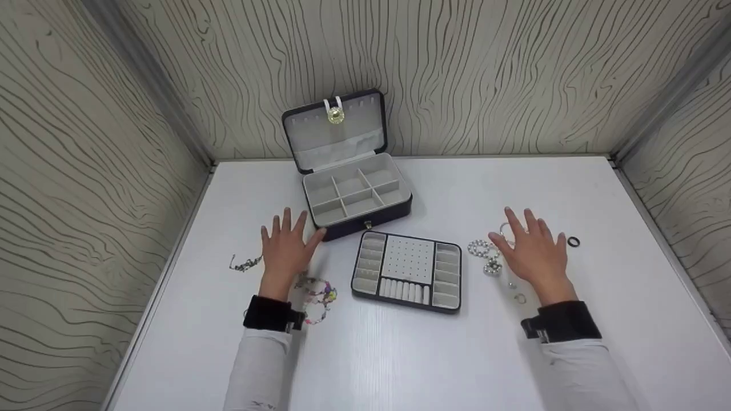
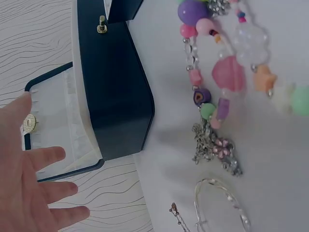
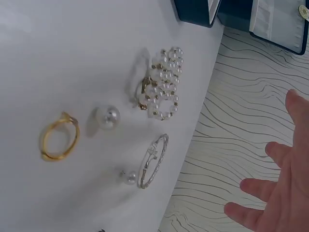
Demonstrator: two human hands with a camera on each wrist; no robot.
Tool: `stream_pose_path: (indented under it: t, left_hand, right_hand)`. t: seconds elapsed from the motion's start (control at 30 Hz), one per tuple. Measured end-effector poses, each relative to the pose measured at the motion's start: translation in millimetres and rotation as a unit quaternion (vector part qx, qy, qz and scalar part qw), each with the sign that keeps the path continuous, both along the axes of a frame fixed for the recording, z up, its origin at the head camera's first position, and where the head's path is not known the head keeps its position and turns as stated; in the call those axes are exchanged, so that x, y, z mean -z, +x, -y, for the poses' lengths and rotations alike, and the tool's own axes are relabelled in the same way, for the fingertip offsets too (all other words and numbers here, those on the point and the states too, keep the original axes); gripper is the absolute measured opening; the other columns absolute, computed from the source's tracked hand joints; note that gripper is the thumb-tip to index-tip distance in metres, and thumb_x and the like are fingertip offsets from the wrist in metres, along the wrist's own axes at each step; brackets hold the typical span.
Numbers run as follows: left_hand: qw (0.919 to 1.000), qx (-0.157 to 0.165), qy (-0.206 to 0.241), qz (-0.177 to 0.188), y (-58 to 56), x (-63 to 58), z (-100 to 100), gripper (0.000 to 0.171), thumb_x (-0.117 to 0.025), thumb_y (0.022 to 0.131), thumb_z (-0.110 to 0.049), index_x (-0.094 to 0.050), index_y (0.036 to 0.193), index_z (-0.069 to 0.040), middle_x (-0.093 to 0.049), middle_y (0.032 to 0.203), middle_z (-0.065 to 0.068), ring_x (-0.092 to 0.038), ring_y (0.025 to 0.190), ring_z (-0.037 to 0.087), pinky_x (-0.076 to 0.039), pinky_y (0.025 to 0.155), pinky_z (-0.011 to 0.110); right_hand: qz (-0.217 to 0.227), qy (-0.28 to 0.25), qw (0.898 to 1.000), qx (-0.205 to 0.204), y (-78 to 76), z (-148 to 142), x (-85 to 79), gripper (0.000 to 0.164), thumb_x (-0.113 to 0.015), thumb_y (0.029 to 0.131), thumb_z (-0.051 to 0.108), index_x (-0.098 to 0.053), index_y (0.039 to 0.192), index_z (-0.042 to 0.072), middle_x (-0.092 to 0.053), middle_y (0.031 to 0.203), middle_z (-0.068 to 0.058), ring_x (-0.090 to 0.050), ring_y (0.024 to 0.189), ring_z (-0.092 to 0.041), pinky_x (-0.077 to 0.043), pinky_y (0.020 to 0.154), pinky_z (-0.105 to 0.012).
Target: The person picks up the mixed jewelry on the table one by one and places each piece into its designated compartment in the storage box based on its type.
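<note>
Both hands are spread with straight fingers and hold nothing. My left hand [image 1: 285, 251] is beside the near left corner of an open dark-blue jewelry box [image 1: 394, 210], its thumb overlapping that corner in the head view. Colorful beaded bracelets [image 2: 228, 73] with silver charms [image 2: 212, 145] lie by the left wrist, near a thin silver bangle [image 2: 198, 193]. Over on the right, my right hand [image 1: 535, 257] is near a pearl bracelet [image 3: 166, 79], a silver bangle [image 3: 163, 145], a loose pearl [image 3: 107, 117], a pearl earring [image 3: 130, 178] and a gold ring [image 3: 44, 140].
Between the hands lies a jewelry tray [image 1: 408, 260] with side compartments and ring rolls. The box's lid [image 1: 342, 137] leans back toward the patterned wall [image 1: 485, 80]. A dark chain [image 1: 246, 264] lies at left, and a black ring [image 1: 573, 242] at right.
</note>
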State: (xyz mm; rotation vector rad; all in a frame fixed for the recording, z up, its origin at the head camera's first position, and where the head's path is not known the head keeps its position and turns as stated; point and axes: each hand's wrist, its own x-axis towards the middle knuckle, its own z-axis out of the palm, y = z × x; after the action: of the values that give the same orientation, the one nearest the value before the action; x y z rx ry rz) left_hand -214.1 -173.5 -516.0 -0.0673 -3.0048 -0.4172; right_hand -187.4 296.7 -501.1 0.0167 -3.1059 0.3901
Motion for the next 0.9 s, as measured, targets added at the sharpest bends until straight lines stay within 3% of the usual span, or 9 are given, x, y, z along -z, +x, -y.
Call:
stream_pose_path:
  t: [0.27,0.5,0.73,0.9]
  left_hand:
    - [0.9998,0.003,0.019,0.006,16.2,1.7,-7,0.072,-0.044,0.096,-0.061,-0.046,0.147,-0.01,-0.036,0.15,0.025,-0.039,0.133,0.046,-0.028,0.106,0.063]
    - [0.999,0.019,0.038,-0.015,27.2,8.9,-21,0.067,-0.049,0.098,-0.053,-0.051,0.141,-0.001,-0.047,0.14,0.028,-0.052,0.121,0.044,-0.041,0.099,0.055]
    - [0.9981,0.044,0.041,0.008,37.2,14.7,-40,0.06,-0.052,0.099,-0.044,-0.051,0.14,0.0,-0.055,0.133,0.026,-0.058,0.113,0.041,-0.048,0.091,0.05]
    - [0.9945,0.05,0.072,0.057,41.6,17.7,-52,0.055,-0.049,0.102,-0.04,-0.05,0.142,-0.002,-0.058,0.132,0.021,-0.06,0.112,0.039,-0.05,0.087,0.052]
  right_hand:
    - [0.039,-0.009,0.999,-0.02,15.4,20,14.2,0.082,-0.03,0.097,0.068,-0.026,0.155,0.011,-0.025,0.152,-0.031,-0.03,0.132,-0.055,-0.02,0.101,-0.074]
    - [0.048,-0.009,0.998,-0.04,24.2,39,25.5,0.076,-0.037,0.098,0.061,-0.035,0.152,0.008,-0.034,0.148,-0.03,-0.038,0.127,-0.055,-0.026,0.1,-0.072]
    - [0.042,-0.031,0.996,-0.068,34.1,57,31.3,0.069,-0.049,0.099,0.051,-0.046,0.142,-0.003,-0.038,0.144,-0.032,-0.038,0.128,-0.053,-0.032,0.098,-0.068]
    - [0.066,-0.057,0.994,-0.071,39.0,70,32.7,0.067,-0.055,0.098,0.044,-0.048,0.136,-0.011,-0.04,0.137,-0.037,-0.038,0.126,-0.054,-0.034,0.1,-0.065]
